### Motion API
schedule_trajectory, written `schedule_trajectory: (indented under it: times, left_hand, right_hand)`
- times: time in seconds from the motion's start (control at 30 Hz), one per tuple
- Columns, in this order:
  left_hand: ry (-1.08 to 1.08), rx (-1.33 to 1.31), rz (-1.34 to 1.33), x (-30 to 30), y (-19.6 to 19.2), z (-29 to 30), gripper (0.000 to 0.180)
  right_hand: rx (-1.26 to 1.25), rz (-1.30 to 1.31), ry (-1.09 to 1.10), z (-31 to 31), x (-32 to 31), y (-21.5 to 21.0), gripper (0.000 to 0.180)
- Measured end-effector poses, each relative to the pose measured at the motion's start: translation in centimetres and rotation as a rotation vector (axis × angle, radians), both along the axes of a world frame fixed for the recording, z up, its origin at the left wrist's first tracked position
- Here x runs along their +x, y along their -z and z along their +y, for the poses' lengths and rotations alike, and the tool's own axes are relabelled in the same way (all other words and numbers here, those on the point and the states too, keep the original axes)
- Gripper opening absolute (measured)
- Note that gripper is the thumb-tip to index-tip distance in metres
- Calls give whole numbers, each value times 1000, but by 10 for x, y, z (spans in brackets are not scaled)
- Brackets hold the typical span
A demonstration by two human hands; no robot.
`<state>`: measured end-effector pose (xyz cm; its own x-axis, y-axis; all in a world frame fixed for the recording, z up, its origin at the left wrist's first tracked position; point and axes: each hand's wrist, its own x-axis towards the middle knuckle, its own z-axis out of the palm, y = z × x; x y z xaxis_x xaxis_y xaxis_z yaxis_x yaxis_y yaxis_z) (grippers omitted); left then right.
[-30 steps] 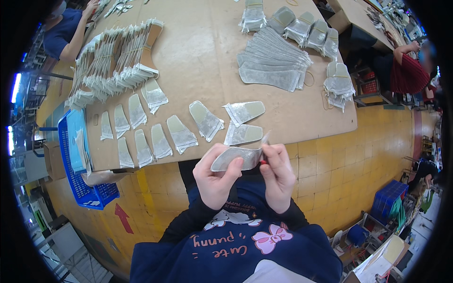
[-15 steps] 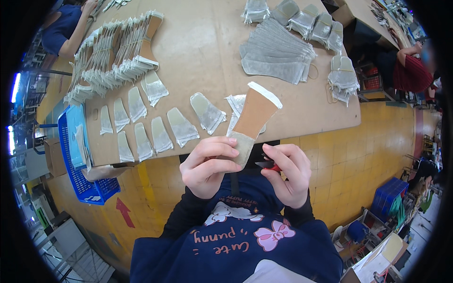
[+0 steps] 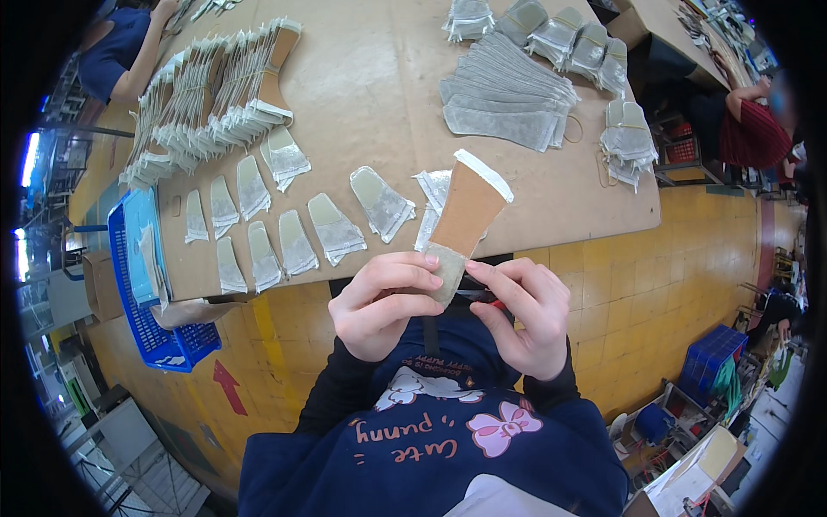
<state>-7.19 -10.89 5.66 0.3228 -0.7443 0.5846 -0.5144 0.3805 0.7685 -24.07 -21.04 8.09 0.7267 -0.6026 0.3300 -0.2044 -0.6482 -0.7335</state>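
The cardboard-covered worktable (image 3: 388, 95) is stretching across the upper view, and everything else is sitting around it. At its far left a long fanned stack of brown-and-white pieces (image 3: 207, 95) is lying; at its far right grey pieces (image 3: 508, 103) are piled. Along its near edge a row of small translucent cut pieces (image 3: 284, 228) is spread out, and a blue plastic basket (image 3: 142, 293) is hanging off its left end. Just off the near edge, the tan shoe-part piece with a white rim (image 3: 465, 215) is now standing tilted upward, where half a second ago it was lower and a second ago flat. The left hand (image 3: 383, 302) is pinching its grey lower end; the right hand (image 3: 521, 314) is closing beside it on a small red-handled tool (image 3: 491, 299), suggesting the work is shifting to that end.
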Motion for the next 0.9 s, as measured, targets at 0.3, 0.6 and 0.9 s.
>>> schedule_trajectory:
  times: [0.3,0.6,0.9]
  left_hand:
    - [30,29,-37,2,-1,1,15]
    - [72,89,102,2,2,0,14]
    - [108,72,115,3,5,-1,16]
  right_hand:
    - [57,27,-4,2,-1,2,42]
    - [203,25,-73,0,-6,1,42]
    - [228,11,-96,-1,-6,4,40]
